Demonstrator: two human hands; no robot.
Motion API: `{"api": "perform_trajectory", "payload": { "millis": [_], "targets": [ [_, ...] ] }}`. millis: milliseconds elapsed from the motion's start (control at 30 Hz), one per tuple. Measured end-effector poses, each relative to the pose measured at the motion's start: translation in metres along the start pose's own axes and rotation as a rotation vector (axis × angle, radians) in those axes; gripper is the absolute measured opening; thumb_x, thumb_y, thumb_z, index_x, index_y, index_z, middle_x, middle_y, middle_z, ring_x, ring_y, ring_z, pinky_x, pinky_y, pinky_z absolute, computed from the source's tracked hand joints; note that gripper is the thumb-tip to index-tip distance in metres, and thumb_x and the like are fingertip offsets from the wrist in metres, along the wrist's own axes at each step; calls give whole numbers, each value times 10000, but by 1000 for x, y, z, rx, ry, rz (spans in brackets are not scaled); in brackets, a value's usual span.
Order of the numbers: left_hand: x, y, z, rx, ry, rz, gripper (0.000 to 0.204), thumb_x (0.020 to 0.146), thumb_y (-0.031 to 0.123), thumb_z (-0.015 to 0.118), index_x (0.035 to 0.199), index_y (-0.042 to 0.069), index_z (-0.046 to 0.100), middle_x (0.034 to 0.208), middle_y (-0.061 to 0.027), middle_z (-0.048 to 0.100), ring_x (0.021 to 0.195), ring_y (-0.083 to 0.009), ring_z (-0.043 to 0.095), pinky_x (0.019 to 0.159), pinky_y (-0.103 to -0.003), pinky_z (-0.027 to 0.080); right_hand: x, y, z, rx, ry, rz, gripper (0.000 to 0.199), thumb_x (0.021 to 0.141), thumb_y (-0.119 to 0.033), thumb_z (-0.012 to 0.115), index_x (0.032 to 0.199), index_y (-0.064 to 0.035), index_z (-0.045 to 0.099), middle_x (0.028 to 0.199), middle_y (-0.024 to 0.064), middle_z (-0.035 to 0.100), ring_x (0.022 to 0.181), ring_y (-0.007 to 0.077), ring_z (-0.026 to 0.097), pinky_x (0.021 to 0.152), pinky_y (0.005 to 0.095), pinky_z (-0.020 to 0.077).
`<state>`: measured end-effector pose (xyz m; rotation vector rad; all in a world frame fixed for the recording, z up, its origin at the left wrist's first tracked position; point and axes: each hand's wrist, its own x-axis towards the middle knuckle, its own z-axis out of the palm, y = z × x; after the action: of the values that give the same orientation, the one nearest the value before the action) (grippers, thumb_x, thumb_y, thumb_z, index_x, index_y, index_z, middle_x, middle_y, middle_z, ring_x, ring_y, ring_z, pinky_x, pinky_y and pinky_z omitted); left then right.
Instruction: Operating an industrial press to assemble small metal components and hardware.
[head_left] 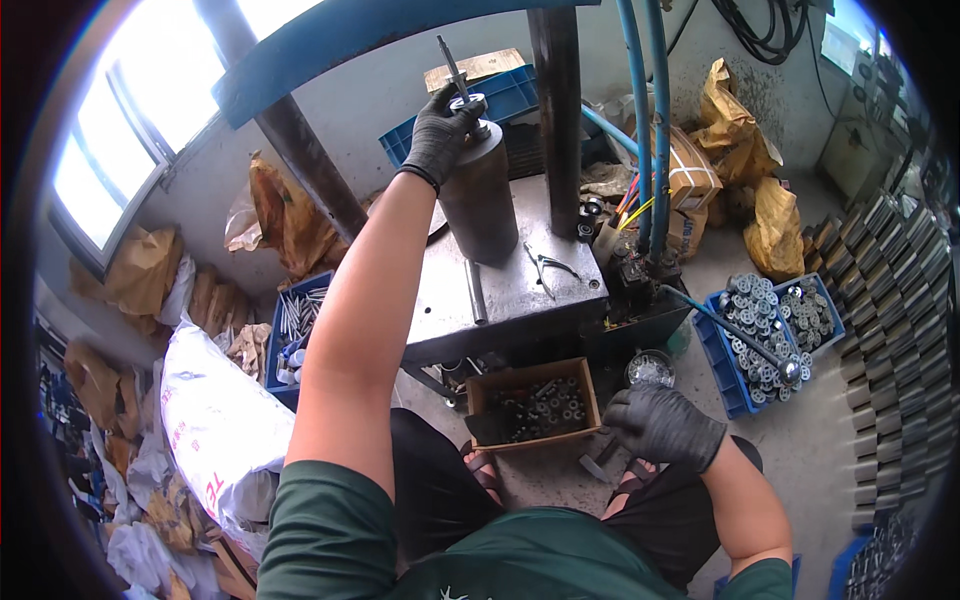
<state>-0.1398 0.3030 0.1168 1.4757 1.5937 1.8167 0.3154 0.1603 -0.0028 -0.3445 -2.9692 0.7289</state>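
My left hand (440,135), in a dark grey work glove, is stretched far forward and closed around a metal shaft (455,72) with a disc-shaped fitting low on it. The shaft stands slightly tilted over the top of a thick steel cylinder (480,205), which rests on a metal press table (525,305). Close by on that table lie a short metal rod (474,292) and a pair of pliers (548,266). My right hand (665,425), gloved alike, is over my right knee beside a cardboard box (535,405). Its fingers are curled, and whatever they may hold is hidden.
Dark steel columns (557,120) and a blue crossbeam (330,45) frame the table. A hammer (600,462) lies between my feet. Blue crates (735,375) of round metal parts stand at right, with stacked metal tubes (895,330) beyond. A white sack (225,420) is at left.
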Motion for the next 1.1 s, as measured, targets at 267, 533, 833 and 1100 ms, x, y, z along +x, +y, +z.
{"api": "perform_trajectory", "payload": {
  "millis": [267,533,833,1100],
  "targets": [
    [-8,9,0,-166,-5,-83,610,924,121,802,1472,65,539,820,-33,630,726,-115,625,671,-288,574,-36,-43,-135,-353,342,50,196,783,-81,713,972,-27,710,995,151,704,900,371,679,822,476,548],
    [-5,6,6,-178,-39,-65,662,908,121,814,1489,46,504,924,-38,676,760,-102,624,644,-264,541,-65,-4,-142,-187,73,444,243,859,-148,671,1053,-15,731,943,189,718,895,374,701,820,455,565],
    [0,2,4,76,-9,-63,733,887,200,836,1523,93,486,985,-115,735,790,-139,680,704,-297,592,-97,-16,-65,-392,-72,449,165,832,-226,677,821,-66,717,806,168,690,762,378,697,722,484,574],
    [-7,9,9,33,46,-41,623,905,198,828,1458,78,567,852,-50,673,687,-92,612,626,-263,541,-97,-21,-59,-325,12,528,178,823,-226,672,807,-51,701,779,187,675,777,400,682,708,502,560]
  ]
}}
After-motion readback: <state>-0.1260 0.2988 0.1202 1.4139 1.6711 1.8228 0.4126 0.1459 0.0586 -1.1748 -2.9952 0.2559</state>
